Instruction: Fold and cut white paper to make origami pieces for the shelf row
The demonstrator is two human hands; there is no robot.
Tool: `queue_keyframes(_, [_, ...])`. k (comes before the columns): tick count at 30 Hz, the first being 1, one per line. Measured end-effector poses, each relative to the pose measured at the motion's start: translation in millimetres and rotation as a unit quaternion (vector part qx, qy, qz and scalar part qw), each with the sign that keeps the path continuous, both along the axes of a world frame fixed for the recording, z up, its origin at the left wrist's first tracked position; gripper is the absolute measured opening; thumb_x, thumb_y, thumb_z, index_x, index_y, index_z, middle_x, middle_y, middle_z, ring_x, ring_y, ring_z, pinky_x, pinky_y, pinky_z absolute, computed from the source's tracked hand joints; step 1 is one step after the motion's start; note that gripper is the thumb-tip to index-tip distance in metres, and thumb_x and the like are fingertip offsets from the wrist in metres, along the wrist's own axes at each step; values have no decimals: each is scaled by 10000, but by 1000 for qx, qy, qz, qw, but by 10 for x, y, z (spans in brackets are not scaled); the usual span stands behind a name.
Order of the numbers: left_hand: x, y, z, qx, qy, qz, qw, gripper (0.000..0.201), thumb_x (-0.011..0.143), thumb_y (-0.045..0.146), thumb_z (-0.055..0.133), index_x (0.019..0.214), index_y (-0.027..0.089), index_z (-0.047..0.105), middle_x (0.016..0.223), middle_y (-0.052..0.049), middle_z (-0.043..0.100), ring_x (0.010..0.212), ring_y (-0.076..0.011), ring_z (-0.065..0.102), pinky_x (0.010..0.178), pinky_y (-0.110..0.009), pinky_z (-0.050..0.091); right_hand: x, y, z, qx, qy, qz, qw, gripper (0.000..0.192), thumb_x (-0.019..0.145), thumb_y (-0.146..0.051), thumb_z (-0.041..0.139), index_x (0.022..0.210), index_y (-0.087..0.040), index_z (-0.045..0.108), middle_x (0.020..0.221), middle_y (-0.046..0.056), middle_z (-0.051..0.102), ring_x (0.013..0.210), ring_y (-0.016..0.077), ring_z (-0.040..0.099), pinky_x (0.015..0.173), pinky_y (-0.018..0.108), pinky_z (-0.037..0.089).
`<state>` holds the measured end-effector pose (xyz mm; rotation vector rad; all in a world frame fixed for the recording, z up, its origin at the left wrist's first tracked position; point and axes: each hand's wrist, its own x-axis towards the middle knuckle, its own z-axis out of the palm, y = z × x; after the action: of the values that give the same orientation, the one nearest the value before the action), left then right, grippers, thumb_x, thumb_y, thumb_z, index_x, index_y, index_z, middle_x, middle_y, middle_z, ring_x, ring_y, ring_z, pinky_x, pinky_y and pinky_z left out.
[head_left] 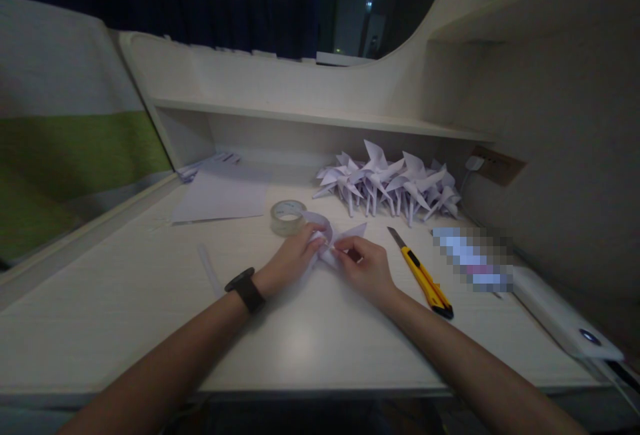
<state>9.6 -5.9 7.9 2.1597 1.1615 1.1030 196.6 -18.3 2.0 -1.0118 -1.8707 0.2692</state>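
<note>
A heap of finished pinwheels (387, 185) lies at the bench's (125, 301) back, while left hand (290, 263) and right hand (364, 268) pinch another half-folded paper (334, 240) mid-bench.

The desk (150, 301) is pale wood-look laminate, smooth with a soft sheen. On it, the folded piece (330, 241) is thin matt white paper. Beside it, the tape roll (288, 216) is glossy clear plastic, and the knife (425, 278) is yellow plastic.
</note>
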Motion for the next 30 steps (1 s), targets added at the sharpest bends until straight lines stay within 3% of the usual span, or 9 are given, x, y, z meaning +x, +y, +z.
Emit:
queue_keyframes(8, [12, 5, 16, -15, -37, -2, 999, 294, 966, 317, 318, 1140, 206, 527, 1171, -95, 598, 1135, -220, 527, 1021, -395, 374, 2, 6, -4, 9, 9, 1, 1000, 41, 797, -204, 619, 791, -202, 659, 728, 13, 682, 597, 148, 595, 598, 260, 474])
queue_keyframes(20, [-5, 25, -53, -5, 42, 90, 995, 205, 959, 359, 333, 946, 205, 467, 838, -53, 598, 775, -220, 584, 743, -362, 451, -2, -22, 11, 20, 28, 27, 999, 57, 815, -223, 605, 806, -204, 658, 759, 33, 690, 610, 149, 611, 584, 258, 495])
queue_keyframes(26, [-20, 0, 26, 30, 73, 50, 996, 263, 971, 334, 293, 792, 222, 449, 769, -31, 555, 727, -202, 548, 698, -327, 428, -2, -39, -3, 53, -13, 61, 997, 84, 822, -177, 570, 795, -213, 641, 808, 33, 699, 652, 151, 627, 607, 256, 492])
queue_keyframes(30, [-83, -45, 89, 47, 146, 33, 988, 301, 981, 349, 262, 812, 229, 482, 725, -21, 550, 686, -206, 553, 673, -319, 410, 0, -41, 9, 57, -22, 57, 996, 86, 824, -172, 567, 805, -210, 642, 792, 33, 695, 642, 149, 622, 605, 255, 489])
